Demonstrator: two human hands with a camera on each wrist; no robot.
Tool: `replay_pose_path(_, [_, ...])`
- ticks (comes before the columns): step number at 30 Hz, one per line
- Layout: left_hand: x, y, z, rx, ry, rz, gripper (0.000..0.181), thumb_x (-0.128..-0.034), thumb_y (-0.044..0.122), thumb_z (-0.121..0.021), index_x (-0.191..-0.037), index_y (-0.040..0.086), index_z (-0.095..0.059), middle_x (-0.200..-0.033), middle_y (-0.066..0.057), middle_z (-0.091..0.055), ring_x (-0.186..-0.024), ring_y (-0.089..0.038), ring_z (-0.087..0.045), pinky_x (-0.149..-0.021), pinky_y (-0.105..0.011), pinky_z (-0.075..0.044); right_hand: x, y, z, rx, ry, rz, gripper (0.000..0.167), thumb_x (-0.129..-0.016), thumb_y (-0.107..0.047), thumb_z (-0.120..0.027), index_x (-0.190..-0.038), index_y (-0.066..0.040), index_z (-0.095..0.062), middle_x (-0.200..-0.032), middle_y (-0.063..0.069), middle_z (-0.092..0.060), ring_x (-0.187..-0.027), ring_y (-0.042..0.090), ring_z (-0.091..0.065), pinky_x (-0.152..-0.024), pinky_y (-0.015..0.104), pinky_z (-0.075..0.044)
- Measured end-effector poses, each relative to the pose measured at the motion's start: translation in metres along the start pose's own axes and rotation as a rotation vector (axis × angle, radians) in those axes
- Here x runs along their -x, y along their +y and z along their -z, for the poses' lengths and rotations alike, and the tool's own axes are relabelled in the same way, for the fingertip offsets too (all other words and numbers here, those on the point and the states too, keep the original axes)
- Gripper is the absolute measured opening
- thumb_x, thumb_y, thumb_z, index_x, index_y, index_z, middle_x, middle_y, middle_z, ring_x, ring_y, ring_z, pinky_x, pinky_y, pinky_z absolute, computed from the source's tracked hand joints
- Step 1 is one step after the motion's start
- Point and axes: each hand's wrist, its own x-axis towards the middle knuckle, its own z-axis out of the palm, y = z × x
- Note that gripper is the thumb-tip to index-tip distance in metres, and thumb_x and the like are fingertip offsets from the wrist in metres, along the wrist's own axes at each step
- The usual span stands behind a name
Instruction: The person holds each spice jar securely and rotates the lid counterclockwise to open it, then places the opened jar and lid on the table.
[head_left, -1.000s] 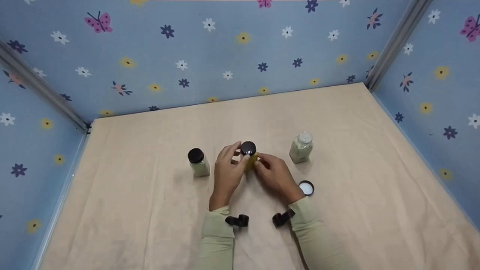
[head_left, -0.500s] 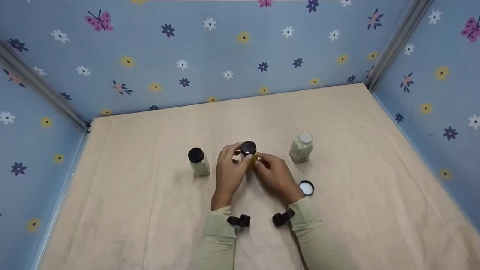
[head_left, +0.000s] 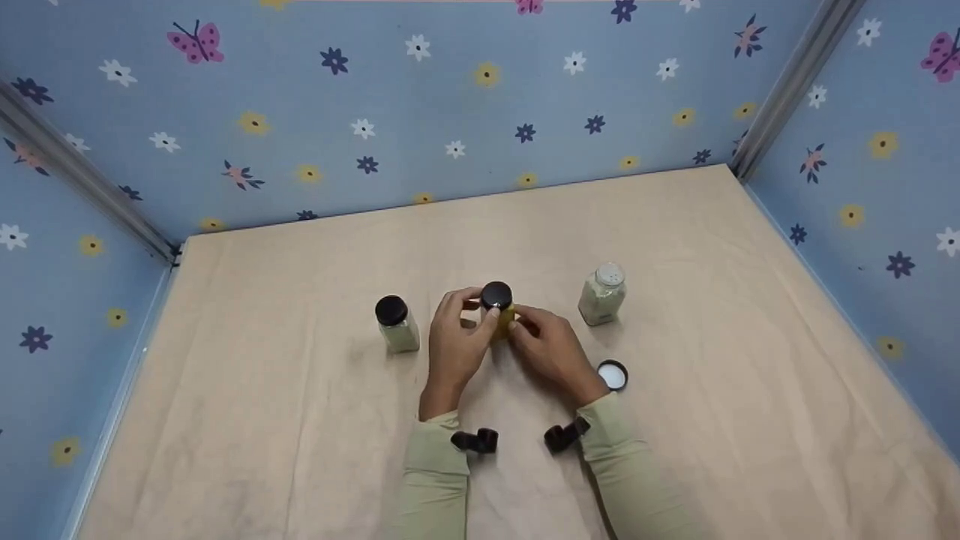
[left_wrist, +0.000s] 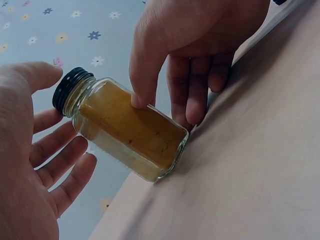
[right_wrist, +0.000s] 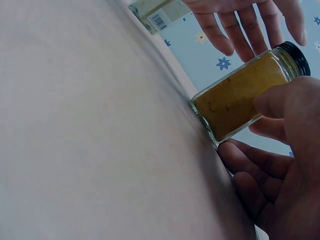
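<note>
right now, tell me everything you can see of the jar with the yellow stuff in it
The jar is clear, apparently glass, with flat sides, a narrower round neck and a black cap on top. Yellow-brown contents show through; no label shows on the sides in view. It stands roughly upright, its base apparently on the beige cloth. The right hand pinches its body low down; the left hand is around the cap, though its contact is hard to judge.

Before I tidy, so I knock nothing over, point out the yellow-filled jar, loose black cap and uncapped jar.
Yellow-filled jar (left_wrist: 129, 129): left wrist view, on its glass side.
Loose black cap (head_left: 613, 376): head view, on its white inner face.
Uncapped jar (head_left: 601, 301): head view, on its glass body.
</note>
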Motion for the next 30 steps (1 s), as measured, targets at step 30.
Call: replay_pose_path(30, [-0.0003, 0.0014, -0.0070, -0.080, -0.020, 0.052, 0.048, -0.0923, 0.030, -0.073, -0.135, 0.010, -0.063, -0.124, -0.004, -0.058, -0.110, -0.016, -0.056, -0.082, -0.035, -0.054, 0.0002, 0.0004, -0.0001, -0.011, 0.011, 0.028, 0.034, -0.100, -0.026, -0.062, -0.131, -0.014, -0.068, -0.116, -0.001, -0.071, -0.110, 0.013, -0.063, -0.099, 0.036, -0.048])
